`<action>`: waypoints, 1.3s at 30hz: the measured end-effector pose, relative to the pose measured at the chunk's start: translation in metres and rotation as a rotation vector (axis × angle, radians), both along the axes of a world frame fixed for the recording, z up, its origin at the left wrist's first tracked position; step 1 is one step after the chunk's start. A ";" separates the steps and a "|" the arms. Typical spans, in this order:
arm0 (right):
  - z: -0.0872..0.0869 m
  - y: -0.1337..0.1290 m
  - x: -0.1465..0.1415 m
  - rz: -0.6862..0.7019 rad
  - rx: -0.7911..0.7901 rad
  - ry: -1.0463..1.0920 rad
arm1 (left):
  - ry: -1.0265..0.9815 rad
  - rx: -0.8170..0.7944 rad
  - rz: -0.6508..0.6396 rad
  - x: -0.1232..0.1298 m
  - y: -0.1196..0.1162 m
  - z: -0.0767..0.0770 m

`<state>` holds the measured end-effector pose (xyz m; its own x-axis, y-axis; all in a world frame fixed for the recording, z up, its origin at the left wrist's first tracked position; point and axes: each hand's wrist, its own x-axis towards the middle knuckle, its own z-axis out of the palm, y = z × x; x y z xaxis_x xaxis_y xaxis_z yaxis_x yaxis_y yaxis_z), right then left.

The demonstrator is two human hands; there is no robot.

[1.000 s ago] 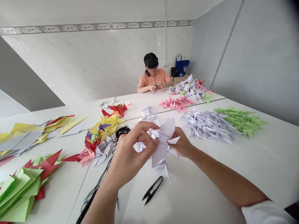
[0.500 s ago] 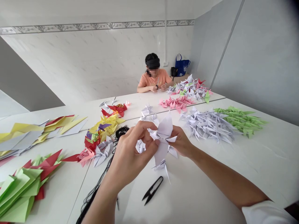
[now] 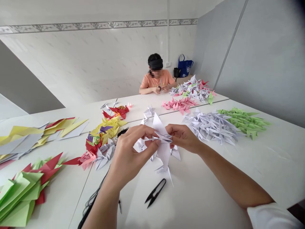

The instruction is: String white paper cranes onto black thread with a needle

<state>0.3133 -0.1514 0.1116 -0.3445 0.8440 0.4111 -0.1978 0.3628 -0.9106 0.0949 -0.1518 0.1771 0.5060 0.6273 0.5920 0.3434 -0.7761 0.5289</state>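
A white folded paper crane (image 3: 162, 143) is held up between both hands above the table. My left hand (image 3: 137, 151) pinches its left side between thumb and fingers. On the other side, my right hand (image 3: 181, 136) has thumb and fingers closed on the crane's right part. More white paper cranes (image 3: 140, 145) lie behind and below the hands, partly hidden. Black thread snips (image 3: 155, 193) rest on the table nearer to me. Black cords (image 3: 91, 198) run beneath my left forearm.
White cranes (image 3: 212, 125), green cranes (image 3: 245, 122) and pink cranes (image 3: 179, 104) lie across the right side. Yellow cranes (image 3: 111, 126) sit left, with green folded paper (image 3: 21, 197) at the near left. Opposite, a person (image 3: 157, 79) holds small scissors.
The held crane has turned and tilted between my fingers. My right hand has shifted slightly left and up, its fingers now more visible.
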 end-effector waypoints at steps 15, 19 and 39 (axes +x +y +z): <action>0.003 0.000 -0.002 -0.010 -0.035 0.082 | -0.049 0.035 0.084 0.003 -0.001 -0.003; 0.007 -0.003 -0.004 -0.020 -0.038 0.097 | -0.032 0.044 0.087 0.004 0.000 -0.003; 0.008 -0.004 -0.002 -0.062 -0.103 0.047 | -0.014 0.026 0.110 0.004 0.000 -0.005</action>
